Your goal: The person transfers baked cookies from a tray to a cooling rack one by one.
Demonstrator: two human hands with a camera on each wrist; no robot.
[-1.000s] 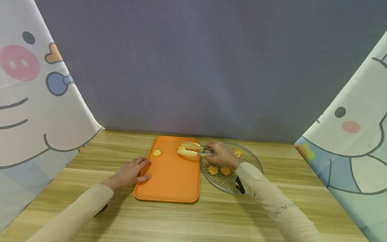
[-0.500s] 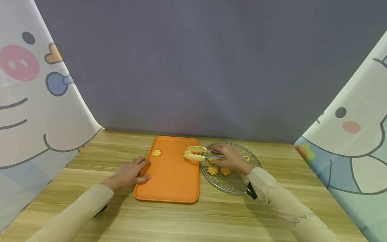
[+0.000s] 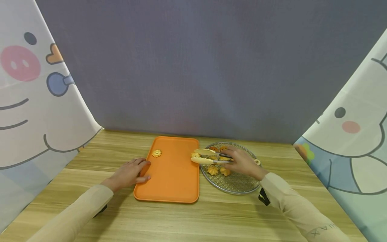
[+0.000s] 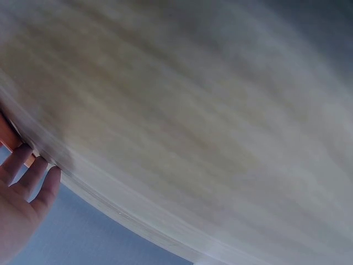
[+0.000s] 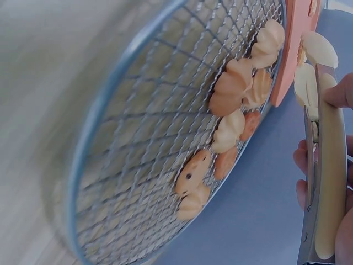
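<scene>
- Cookies lie in three places, and we read them left to right: one lone cookie [image 3: 156, 153] on the far-left part of the orange tray [image 3: 169, 188], one small cookie [image 3: 195, 155] between the tong tips at the tray's right edge, and the rest on the round wire rack [image 3: 239, 188] just right of the tray.
- Our left hand [image 3: 130, 173] rests flat on the wooden table [image 3: 193, 218], fingers straight and relaxed, fingertips touching the tray's left rim; it grasps nothing. The lone cookie sits up and to the right of this hand, near it.
- Tray: its long axis runs away from us, toward the grey backdrop.
- Tongs [image 3: 211, 157]: our right hand [image 3: 243, 163] is curled round the handles. Their long axis runs nearly side to side, tips pointing left, handles to the right over the rack.
- The small cookie lies straight left of our right hand, along the line of the tongs. We judge it pinched between the tips, but it is small and we cannot tell how firmly.
- Our right hand is much nearer to the rack's cookies [image 5: 234, 91]; in the right wrist view they cluster on the mesh close beside the tong tips.
- Being round or flower-shaped, the cookies have no clear long axis or pointing direction.
</scene>
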